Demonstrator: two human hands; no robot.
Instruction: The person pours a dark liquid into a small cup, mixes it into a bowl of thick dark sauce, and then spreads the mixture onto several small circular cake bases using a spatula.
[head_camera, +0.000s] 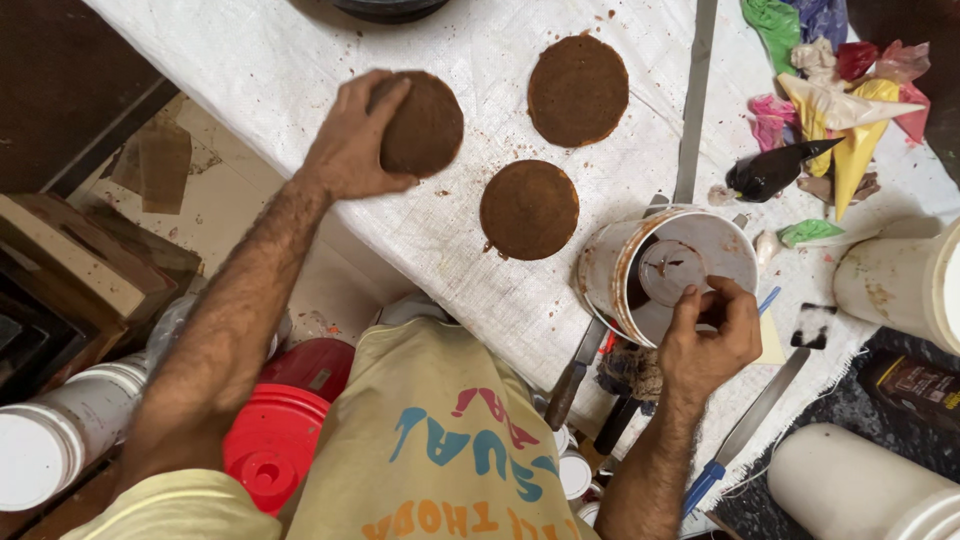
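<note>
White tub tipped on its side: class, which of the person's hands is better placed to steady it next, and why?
Probably the right. The right hand already rests at the rim of the white tub, fingers curled at its mouth. The left hand is far across the white cloth, pressing on a brown disc.

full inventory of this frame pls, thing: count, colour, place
discs: 3, brown, on white cloth, one under left hand
cloth: 1, white, covers table
tub: 1, white, brown-smeared, tipped on its side by right hand
piping bags: several, mixed colours, top right
long blades: at least 3, metal, right of discs and near table edge
buckets: 2, white, right edge
lids: 2, red, on floor
jars: white, lower left
left hand: on top-left disc
right hand: at tub rim
</note>
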